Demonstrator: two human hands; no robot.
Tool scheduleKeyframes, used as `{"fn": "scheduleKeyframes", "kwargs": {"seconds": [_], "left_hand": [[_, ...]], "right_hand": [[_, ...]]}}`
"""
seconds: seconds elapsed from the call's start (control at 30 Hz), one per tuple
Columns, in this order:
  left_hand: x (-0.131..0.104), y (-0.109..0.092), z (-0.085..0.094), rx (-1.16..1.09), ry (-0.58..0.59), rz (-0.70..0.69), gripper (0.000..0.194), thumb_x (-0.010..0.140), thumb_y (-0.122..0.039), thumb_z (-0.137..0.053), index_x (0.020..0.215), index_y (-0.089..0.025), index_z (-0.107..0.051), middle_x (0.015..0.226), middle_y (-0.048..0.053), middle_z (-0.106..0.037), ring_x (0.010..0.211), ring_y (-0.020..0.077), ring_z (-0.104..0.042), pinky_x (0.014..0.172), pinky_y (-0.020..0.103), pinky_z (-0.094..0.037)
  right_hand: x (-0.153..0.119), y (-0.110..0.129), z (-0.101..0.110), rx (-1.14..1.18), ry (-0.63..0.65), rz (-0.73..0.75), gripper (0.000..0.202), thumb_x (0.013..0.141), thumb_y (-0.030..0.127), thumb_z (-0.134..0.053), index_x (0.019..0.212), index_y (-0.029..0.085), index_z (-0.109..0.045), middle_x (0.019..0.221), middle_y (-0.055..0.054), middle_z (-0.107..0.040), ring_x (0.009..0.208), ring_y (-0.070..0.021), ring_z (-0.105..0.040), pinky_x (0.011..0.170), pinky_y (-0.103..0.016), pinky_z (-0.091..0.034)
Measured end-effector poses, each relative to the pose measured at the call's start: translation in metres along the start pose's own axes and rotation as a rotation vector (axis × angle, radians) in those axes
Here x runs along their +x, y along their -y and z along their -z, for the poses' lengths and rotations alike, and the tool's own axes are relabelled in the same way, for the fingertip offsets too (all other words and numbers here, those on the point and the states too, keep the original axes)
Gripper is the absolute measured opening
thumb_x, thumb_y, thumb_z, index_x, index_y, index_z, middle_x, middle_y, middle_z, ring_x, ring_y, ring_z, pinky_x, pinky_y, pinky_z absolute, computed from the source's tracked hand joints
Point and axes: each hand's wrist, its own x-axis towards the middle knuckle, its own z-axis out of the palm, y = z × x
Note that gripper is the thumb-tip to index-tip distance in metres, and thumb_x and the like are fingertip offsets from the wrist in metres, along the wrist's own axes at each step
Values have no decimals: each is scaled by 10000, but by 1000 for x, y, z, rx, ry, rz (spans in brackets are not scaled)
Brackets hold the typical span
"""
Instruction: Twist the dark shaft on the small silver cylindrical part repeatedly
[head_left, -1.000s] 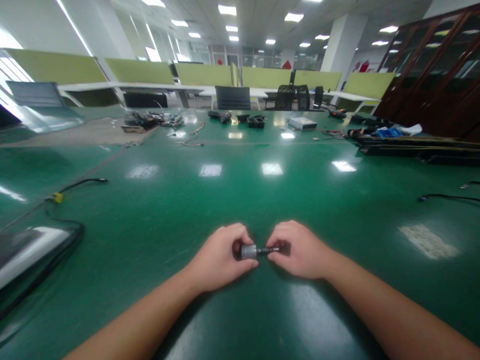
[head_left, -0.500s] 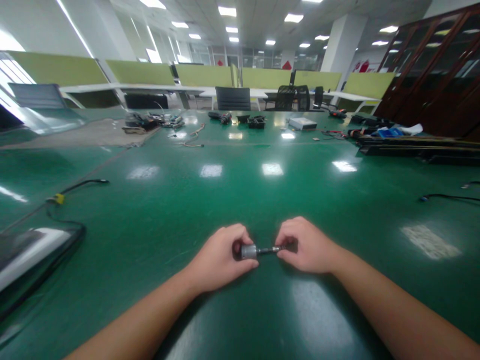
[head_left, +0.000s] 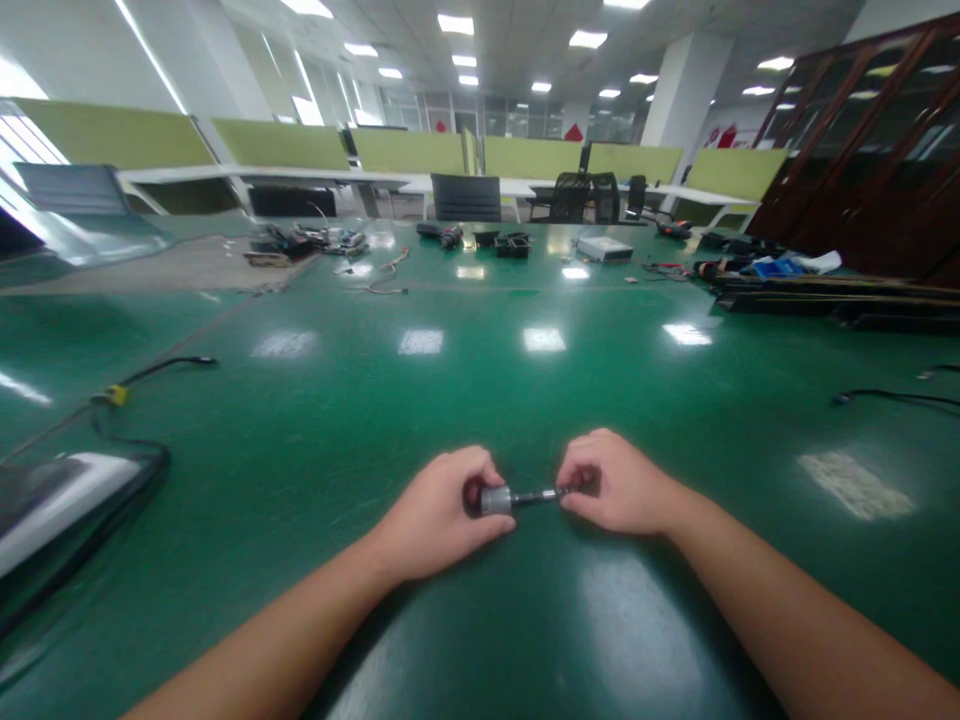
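Observation:
A small silver metal cylinder with a thin shaft lies level between my hands, just over the green table. My left hand is closed around the cylinder's left end, thumb below and fingers above. On the right, my right hand pinches the far end of the shaft between thumb and fingertips. Part of that end is hidden by the fingers.
At the left edge sits a white and dark device with a black cable. Black cable ends lie at the right. Dark bars, a grey box and small parts lie farther back.
My right hand has shifted slightly right and up, its fingers now a little farther along the shaft. The left hand has barely moved.

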Motion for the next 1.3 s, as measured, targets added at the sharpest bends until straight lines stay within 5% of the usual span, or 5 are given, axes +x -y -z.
{"fn": "scheduleKeyframes", "kwargs": {"seconds": [0.4, 0.53, 0.83, 1.0, 1.3], "left_hand": [[0, 1, -2, 34, -14, -40, 229, 736, -279, -791, 849, -204, -606, 791, -20, -622, 728, 171, -560, 676, 274, -374], [0, 1, -3, 34, -16, -31, 236, 727, -269, -797, 853, -206, -608, 782, -29, -619, 715, 167, -559, 675, 277, -368], [0, -2, 0, 47, 3, -38, 324, 716, -345, -828, 959, -223, -652, 817, -24, -624, 743, 175, -558, 695, 289, -370], [1, -1, 1, 16, 17, -85, 167, 851, -343, -719, 965, -225, -684, 824, -13, -632, 742, 163, -563, 699, 285, -378], [1, 5, 0, -57, 25, -46, 254, 738, -290, -830, 892, -200, -650, 833, -15, -623, 744, 161, -573, 656, 261, -391]], "right_hand": [[9, 20, -27, 46, -29, 65, 79, 826, 256, -754, 898, 224, -756, 856, -8, -736, 851, -183, -647, 818, -336, -401], [7, 23, -27, 73, -20, 98, 183, 793, 221, -766, 975, 217, -752, 911, -17, -743, 886, -192, -652, 852, -342, -412], [8, 22, -28, 39, -3, 65, 83, 861, 227, -727, 941, 218, -749, 894, -11, -735, 881, -181, -646, 847, -338, -398], [7, 22, -28, 38, -12, 81, 92, 860, 211, -719, 947, 217, -744, 899, -7, -735, 885, -175, -646, 860, -333, -399], [7, 22, -27, 32, -4, 79, 122, 850, 238, -743, 971, 227, -759, 904, -13, -744, 891, -184, -649, 856, -337, -393]]}}
